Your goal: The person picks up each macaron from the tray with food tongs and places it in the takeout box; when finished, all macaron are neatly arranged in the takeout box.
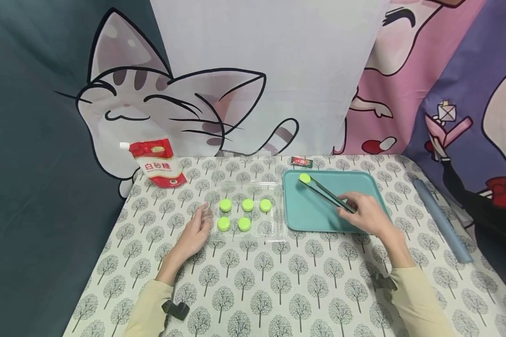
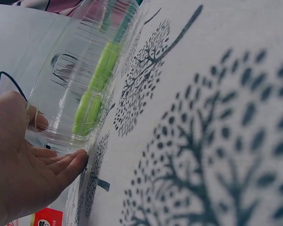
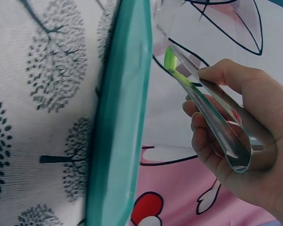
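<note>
My right hand (image 1: 366,213) grips metal tongs (image 1: 326,196) over the blue-green tray (image 1: 303,217). A bright green macaron (image 1: 305,178) is pinched between the tong tips; the right wrist view shows this macaron (image 3: 170,59) raised off the tray. At the left side of a clear plastic box (image 1: 267,229), my left hand (image 1: 196,231) touches the wall with loosely extended fingers. One fingertip shows through the plastic in the left wrist view, while the lower fingers (image 2: 68,167) lie close to the tablecloth. Several green macarons (image 1: 244,224) sit in the box's compartments, and the front right compartment holds none.
The box's clear lid (image 1: 246,169) stands open behind it. A red and white sugar pouch (image 1: 160,164) lies at the back left. Behind the tray is a small red and green packet (image 1: 301,162). A long blue-grey strip (image 1: 442,222) lies along the right side.
</note>
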